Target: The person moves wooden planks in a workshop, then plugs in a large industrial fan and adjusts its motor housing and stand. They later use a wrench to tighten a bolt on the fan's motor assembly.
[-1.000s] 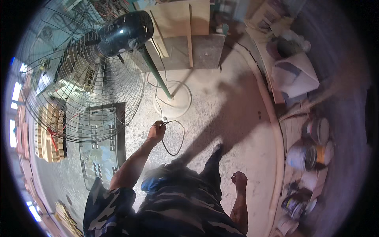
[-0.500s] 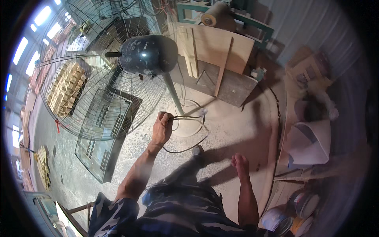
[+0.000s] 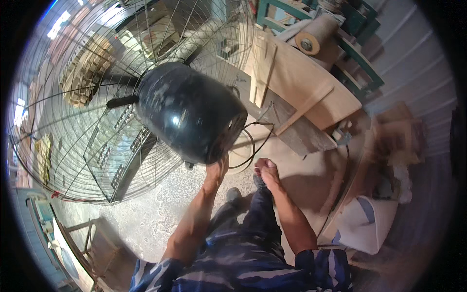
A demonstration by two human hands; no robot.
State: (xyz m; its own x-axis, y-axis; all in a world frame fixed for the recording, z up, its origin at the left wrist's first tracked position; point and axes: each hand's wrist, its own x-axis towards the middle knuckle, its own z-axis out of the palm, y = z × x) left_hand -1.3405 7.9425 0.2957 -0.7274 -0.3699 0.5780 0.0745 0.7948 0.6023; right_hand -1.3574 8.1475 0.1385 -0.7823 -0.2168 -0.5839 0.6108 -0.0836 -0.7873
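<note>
A large standing fan fills the upper left, with a black motor housing (image 3: 187,112) and a round wire cage (image 3: 73,168). My left hand (image 3: 218,169) is at the lower end of the housing, which hides most of its fingers. Loops of black power cable (image 3: 252,155) come out beside that hand, which appears closed on them. To the right of the loops, my right hand (image 3: 267,172) has its fingers curled in, and nothing shows in it. Part of the fan's pole and pale round base is hidden under the housing.
Wooden boards (image 3: 296,73) lean ahead on the right, near a large roll (image 3: 309,43) on a green frame (image 3: 362,73). A bent white sheet (image 3: 368,224) stands at the right. Stacked wood pieces (image 3: 85,73) and a glass-panelled dark frame (image 3: 116,170) show through the cage.
The fan's head now looks much larger and nearer, covering the fingers of my left hand. My right hand has come forward and inward, close to the cable. The view has shifted.
</note>
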